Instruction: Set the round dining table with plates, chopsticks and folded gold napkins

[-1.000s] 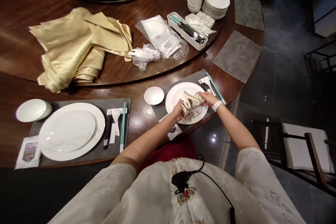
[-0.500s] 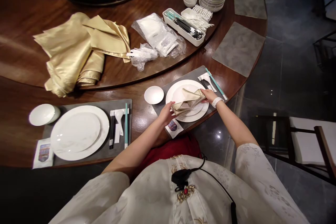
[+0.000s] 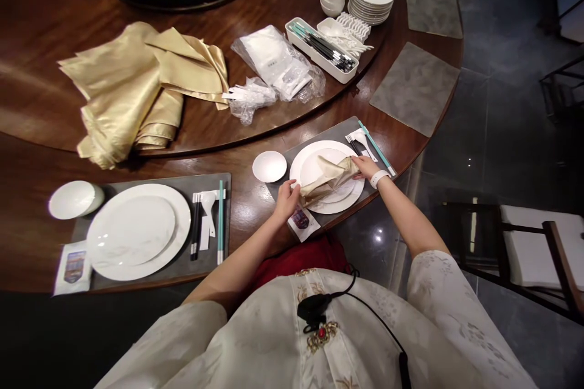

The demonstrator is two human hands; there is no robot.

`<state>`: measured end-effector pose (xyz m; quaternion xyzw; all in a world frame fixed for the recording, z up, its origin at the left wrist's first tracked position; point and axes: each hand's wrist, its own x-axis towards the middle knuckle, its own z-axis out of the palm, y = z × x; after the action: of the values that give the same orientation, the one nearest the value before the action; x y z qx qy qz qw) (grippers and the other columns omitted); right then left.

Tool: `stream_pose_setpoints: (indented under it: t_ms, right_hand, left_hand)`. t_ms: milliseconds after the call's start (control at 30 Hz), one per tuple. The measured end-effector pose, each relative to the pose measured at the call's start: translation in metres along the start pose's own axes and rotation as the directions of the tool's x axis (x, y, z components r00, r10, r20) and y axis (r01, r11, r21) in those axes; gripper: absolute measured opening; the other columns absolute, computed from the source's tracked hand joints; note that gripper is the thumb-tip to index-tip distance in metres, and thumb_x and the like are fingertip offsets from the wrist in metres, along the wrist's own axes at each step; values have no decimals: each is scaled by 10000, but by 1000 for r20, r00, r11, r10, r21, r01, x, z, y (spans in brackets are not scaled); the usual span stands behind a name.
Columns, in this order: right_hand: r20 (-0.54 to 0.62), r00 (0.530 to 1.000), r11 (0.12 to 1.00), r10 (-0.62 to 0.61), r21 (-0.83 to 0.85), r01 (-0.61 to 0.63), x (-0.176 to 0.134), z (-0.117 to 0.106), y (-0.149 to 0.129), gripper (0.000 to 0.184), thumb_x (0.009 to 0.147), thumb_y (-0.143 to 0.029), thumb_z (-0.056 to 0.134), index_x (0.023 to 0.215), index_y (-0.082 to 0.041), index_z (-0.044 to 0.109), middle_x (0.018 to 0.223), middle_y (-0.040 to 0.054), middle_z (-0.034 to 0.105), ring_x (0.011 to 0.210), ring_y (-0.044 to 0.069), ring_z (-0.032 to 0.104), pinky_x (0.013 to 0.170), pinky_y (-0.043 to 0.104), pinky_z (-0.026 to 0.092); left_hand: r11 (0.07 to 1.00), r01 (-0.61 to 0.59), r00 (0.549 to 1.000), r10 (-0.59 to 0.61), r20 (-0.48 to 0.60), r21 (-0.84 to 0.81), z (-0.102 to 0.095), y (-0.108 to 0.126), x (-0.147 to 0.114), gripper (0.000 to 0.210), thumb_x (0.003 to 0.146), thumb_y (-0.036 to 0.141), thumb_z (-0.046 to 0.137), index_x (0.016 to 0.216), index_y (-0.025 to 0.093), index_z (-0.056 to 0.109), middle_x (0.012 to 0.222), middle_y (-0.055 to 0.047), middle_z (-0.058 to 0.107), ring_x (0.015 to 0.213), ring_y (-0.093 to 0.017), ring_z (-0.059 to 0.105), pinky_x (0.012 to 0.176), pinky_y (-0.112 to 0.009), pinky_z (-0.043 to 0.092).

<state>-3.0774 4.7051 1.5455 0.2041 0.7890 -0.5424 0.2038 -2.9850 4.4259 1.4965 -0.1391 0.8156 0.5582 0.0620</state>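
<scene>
White bowl (image 3: 269,166) sits on the bench (image 3: 241,164), then my left hand (image 3: 286,202), half curled at the gold cloth's (image 3: 329,181) left end; from this far off I can't tell if it's gripping. The cloth's over the stacked plates (image 3: 296,159), way more stretched out than a second ago, so I'd call the shaping partway done. Right hand (image 3: 364,166) pinches the other end, nearly closed.

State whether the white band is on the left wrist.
No, the white band circles the wrist of the right hand, which holds the gold cloth.
</scene>
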Motion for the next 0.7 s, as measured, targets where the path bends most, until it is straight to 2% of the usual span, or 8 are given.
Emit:
stream_pose_setpoints:
  t_ms: [67,133,267,367,433,533,633,700]
  right_hand:
    - [2,1000,1000,-15,5,14,-2,-1,0,276,904,-434,561,840,-166,580,774,34,573,722,160,591,600,271,575]
    - [14,1000,1000,-25,1,25,-3,-1,-1,279,914,-429,539,848,-161,581,819,46,586,738,159,596,604,266,575]
    - [22,999,999,-31,-23,31,-6,-1,-4,285,917,-439,522,860,-165,580,922,65,616,771,162,605,607,272,576]
    - [17,999,999,-36,-35,36,-7,0,-3,303,922,-450,505,900,-159,590,980,82,634,781,166,612,606,274,572]
    - [3,999,997,-45,-57,45,-7,-1,0,337,922,-471,493,932,-154,607,1003,92,650,797,177,626,627,284,571]
    - [-77,991,982,-113,-160,100,-7,-6,7,347,910,-471,509,986,-157,639,1076,99,670,914,203,642,768,320,562]
    - [-208,944,930,-255,-321,181,-8,-15,15,348,899,-440,529,1050,-153,656,1164,123,666,1108,230,599,1009,384,461]
    - [-291,899,907,-326,-364,212,-10,-20,19,389,897,-449,516,1098,-144,652,1205,147,650,1177,248,570,1080,422,399]
  left_hand:
    - [990,-119,993,118,13,79,-2,5,7,292,896,335,508,1120,168,593,1222,-144,583,1123,-233,568,1055,-429,439]
    - [956,-276,959,268,89,98,-1,19,16,312,922,355,461,1136,179,605,1241,-133,599,1155,-229,568,1061,-411,439]
    - [801,-587,784,528,327,114,14,61,34,384,971,407,375,1194,207,614,1295,-92,621,1241,-217,543,1104,-395,400]
    - [714,-680,691,547,473,169,27,85,41,435,992,424,310,1159,207,648,1270,-78,648,1214,-227,563,1089,-407,398]
    - [684,-696,676,520,522,220,32,93,42,463,999,429,279,1089,209,677,1197,-73,679,1148,-232,593,1043,-409,420]
    - [673,-685,693,487,531,277,33,96,42,475,1002,430,270,1005,216,694,1099,-65,702,1066,-223,615,986,-390,436]
    - [665,-673,710,459,535,323,34,97,42,472,1003,421,273,984,215,697,1043,-68,709,1023,-224,622,954,-391,437]
    - [652,-677,705,444,553,341,35,98,41,463,1001,417,281,988,211,695,1031,-75,712,1019,-233,625,943,-403,437]
